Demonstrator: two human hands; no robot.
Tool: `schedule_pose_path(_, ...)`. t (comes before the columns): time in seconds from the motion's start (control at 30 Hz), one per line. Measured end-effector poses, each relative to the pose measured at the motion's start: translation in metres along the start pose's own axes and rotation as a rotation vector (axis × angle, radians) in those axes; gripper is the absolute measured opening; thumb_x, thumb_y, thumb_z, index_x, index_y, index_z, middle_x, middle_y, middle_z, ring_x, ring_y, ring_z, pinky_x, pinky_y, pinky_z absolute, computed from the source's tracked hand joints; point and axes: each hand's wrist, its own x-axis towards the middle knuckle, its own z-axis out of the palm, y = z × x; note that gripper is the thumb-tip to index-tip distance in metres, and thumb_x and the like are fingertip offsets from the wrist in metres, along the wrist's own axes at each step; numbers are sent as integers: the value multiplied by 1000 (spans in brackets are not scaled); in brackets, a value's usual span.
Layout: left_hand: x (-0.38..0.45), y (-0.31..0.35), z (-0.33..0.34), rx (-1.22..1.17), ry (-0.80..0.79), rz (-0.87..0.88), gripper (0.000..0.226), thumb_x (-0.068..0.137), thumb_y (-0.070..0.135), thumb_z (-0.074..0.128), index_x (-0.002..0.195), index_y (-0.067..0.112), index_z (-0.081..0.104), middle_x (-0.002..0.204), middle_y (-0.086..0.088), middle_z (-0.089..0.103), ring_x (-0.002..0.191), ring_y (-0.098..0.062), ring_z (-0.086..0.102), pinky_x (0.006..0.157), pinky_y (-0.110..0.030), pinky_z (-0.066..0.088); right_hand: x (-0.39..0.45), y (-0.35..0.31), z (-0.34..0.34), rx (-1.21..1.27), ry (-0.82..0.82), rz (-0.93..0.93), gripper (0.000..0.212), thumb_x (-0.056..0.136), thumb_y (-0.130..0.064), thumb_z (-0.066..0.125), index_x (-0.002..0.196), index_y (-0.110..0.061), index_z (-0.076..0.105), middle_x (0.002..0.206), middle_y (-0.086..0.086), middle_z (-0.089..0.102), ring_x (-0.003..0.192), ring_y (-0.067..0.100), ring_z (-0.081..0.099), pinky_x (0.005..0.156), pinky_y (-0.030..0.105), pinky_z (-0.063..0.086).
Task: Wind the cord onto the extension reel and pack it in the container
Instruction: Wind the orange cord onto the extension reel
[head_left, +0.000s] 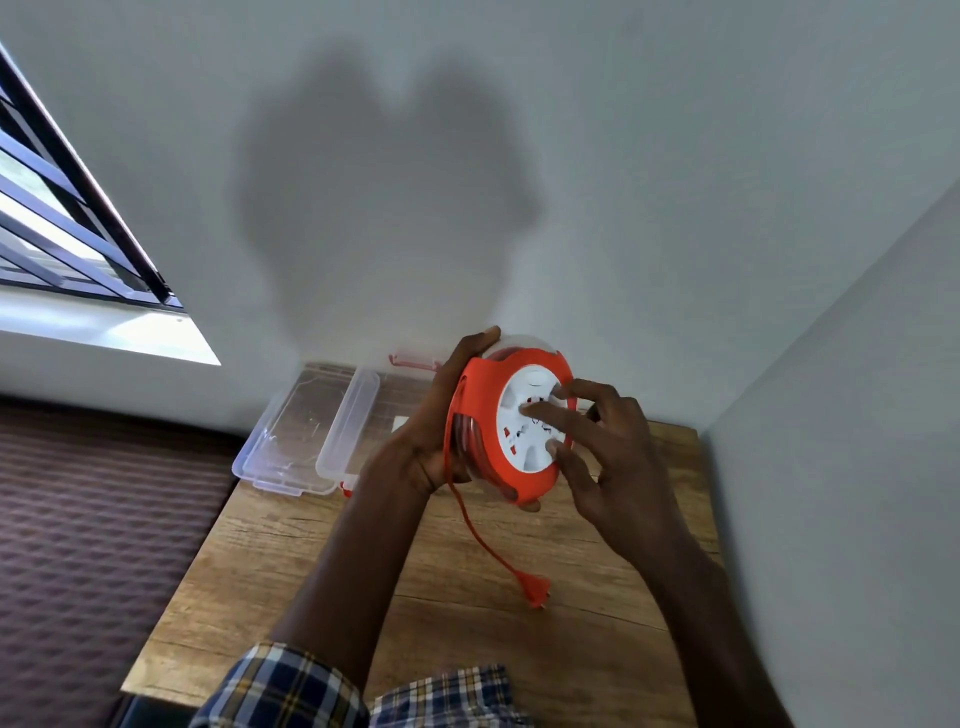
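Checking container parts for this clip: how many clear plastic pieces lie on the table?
2: the lid at the table's far left edge, and the container just right of it, mostly hidden behind the left hand and reel.

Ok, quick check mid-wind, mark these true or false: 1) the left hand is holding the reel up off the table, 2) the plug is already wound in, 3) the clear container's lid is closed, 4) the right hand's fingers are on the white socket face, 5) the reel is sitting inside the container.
1) True: the left hand grips the orange reel above the wooden table.
2) False: the plug lies on the table, a length of cord hanging down to it.
3) False: the container lies open by the wall.
4) True: the right hand has its fingers on the white face.
5) False: the reel is held in both hands, outside the container.
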Motion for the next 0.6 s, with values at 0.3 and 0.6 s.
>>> schedule_pose_path(0.3, 0, -3, -1, 84, 38, -6, 60, 101, 67, 50, 112, 19, 83, 109, -12, 80, 94, -26, 77, 80, -41, 64, -2, -8, 9, -78, -14, 54, 62, 81, -37, 84, 138, -39, 61, 130, 3, 67, 115, 25, 60, 83, 41, 60)
schedule_pose_path(0.6, 6, -10, 10, 125, 85, 34, 65, 94, 67, 63, 126, 13, 77, 122, -19, 75, 108, -34, 70, 102, -49, 54, -4, -22, 27, 273, 263, 428, 70, 72, -68, 73, 134, -40, 61, 115, -15, 72, 96, 8, 70, 69, 18, 59)
